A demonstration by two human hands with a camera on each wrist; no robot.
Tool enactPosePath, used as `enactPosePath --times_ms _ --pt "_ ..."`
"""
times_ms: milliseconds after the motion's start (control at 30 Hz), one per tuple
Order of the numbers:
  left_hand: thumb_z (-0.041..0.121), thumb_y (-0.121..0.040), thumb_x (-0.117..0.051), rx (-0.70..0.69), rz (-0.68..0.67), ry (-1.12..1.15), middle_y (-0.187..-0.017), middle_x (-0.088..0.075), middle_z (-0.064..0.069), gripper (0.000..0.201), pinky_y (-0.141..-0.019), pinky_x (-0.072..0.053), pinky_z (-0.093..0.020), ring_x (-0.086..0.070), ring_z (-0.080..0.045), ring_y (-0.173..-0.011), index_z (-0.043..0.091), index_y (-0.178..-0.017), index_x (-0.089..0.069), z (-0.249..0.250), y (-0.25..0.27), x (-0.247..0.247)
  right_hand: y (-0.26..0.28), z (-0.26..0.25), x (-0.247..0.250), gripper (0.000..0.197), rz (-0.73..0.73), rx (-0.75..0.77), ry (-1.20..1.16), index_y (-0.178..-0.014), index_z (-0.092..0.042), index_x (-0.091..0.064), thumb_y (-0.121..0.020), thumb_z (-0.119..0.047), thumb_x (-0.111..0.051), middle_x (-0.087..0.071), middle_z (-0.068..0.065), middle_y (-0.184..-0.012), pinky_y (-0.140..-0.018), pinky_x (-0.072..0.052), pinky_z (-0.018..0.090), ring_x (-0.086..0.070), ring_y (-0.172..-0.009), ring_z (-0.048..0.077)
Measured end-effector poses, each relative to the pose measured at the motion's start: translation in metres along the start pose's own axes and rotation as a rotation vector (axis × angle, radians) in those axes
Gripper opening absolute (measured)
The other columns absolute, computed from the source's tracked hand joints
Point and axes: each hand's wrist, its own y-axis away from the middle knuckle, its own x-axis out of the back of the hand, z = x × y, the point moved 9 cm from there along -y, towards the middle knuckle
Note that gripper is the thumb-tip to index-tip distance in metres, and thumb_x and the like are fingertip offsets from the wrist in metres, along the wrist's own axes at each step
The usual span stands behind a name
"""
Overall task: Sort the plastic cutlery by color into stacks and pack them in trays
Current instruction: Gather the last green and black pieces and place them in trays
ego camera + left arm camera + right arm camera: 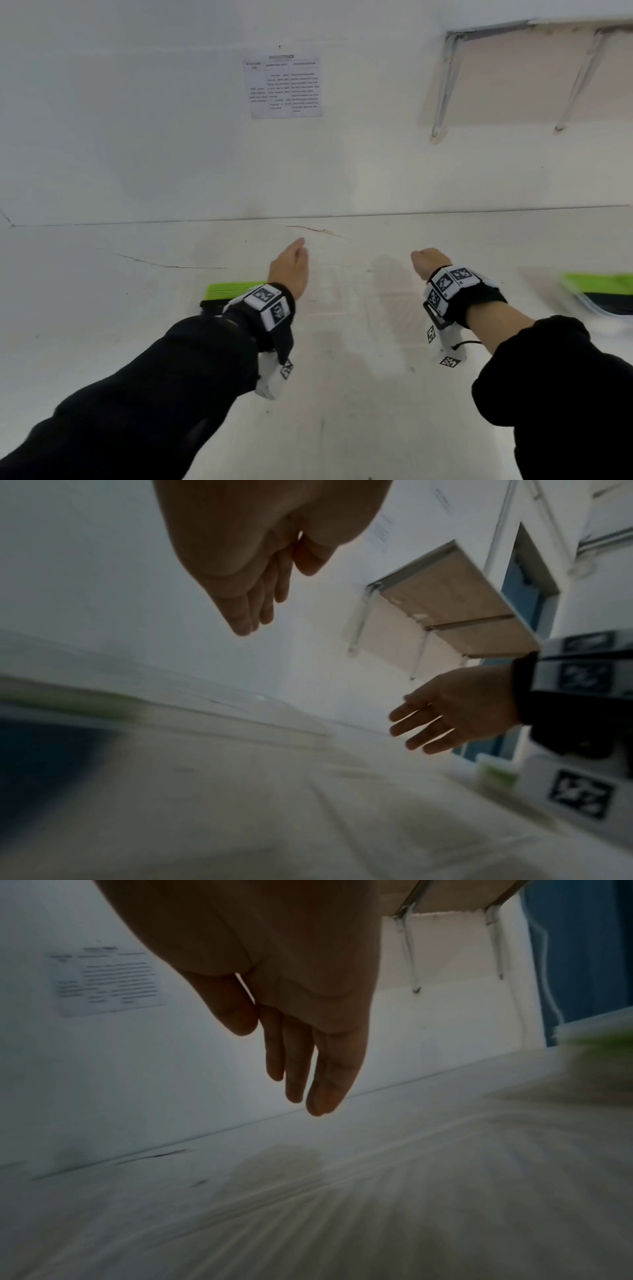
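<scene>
Both my hands hang above the white table with nothing in them. My left hand is loose, its fingers straight and lying close together, pointing down and forward; my right hand is just as slack, fingers extended and side by side, empty. I hold them apart over the bare middle of the table, I judge, because the cutlery sits out to either side. At my left, partly hidden behind my wrist, lies a stack of lime-green cutlery with a black stack touching its near edge. At the far right a clear tray already holds green pieces beside black ones, colours kept separate so each packs as its own block. That blurred tray looks filled; the left stacks seem to be waiting for theirs, though I see no second tray.
</scene>
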Motion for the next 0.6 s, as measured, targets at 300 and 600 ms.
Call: enactPosePath --times_ms 300,600 --pt "0.018 -0.101 -0.030 0.147 -0.334 0.021 -0.115 -0.052 -0.012 0.030 -0.087 -0.033 -0.026 -0.048 -0.021 -0.108 0.014 -0.083 -0.053 0.063 0.021 -0.154 -0.020 0.107 0.064 0.037 -0.012 -0.090 0.093 -0.123 0.010 -0.051 -0.099 -0.004 -0.027 -0.051 0.018 -0.134 -0.101 -0.040 0.032 -0.050 -0.123 0.029" --pt "0.016 -0.102 -0.027 0.424 -0.299 -0.223 -0.149 -0.033 -0.018 0.043 -0.108 -0.026 -0.029 -0.034 -0.030 -0.135 -0.005 -0.139 -0.036 0.021 0.014 -0.158 -0.032 0.133 0.064 0.037 -0.076 0.081 0.449 -0.128 0.005 -0.050 -0.098 0.000 -0.030 -0.049 0.018 -0.136 -0.100 -0.040 0.031 -0.048 -0.126 0.029"
